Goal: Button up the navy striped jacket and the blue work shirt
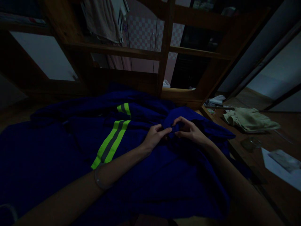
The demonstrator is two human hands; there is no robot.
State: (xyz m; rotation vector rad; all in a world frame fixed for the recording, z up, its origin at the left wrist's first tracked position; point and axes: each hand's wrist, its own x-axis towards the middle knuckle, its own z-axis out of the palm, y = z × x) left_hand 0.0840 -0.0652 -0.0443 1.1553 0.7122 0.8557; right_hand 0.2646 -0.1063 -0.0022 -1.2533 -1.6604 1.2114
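Left fingers (165,131), right fingers (182,119) curled close together; forearms (127,162) extended.

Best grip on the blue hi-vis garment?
The bunched fold of the blue hi-vis garment, probably pinched from both sides: left hand from the left, right hand from the right. Cloth gathers there between the hands, likely easier to pinch than the broad spread-out part.
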